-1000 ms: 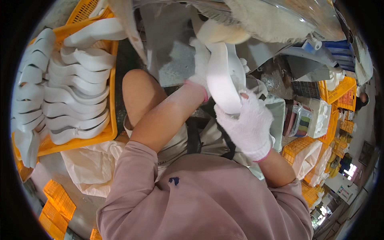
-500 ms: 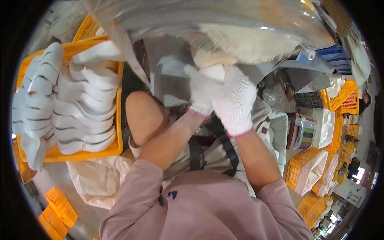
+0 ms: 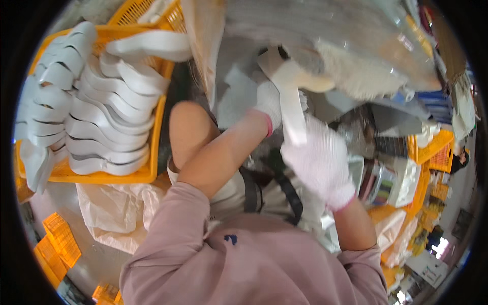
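A white curved piece shaped like a shoe sole (image 3: 293,109) is held up between my two gloved hands, its long side slanting down toward me. My right hand (image 3: 320,160), in a white knit glove with a pink cuff, is closed round its near end. My left hand (image 3: 269,104), gloved alike, grips it farther up; its fingers are partly hidden behind the piece. The far part lies close against a cream fluffy cloth wheel (image 3: 351,76); I cannot tell if they touch. Plastic sheeting (image 3: 305,25) covers the housing above the wheel.
To my left stands an orange crate (image 3: 153,168) stacked with several similar white pieces (image 3: 109,124). A pale sack (image 3: 117,213) lies below it. Orange baskets (image 3: 61,239) sit at lower left, and more crates (image 3: 432,150) line the right. My bare knee (image 3: 190,127) is beside the left crate.
My hands have moved apart, the right one down and toward me. The white piece, mostly covered before, now shows along its length. The whole view has shifted slightly.
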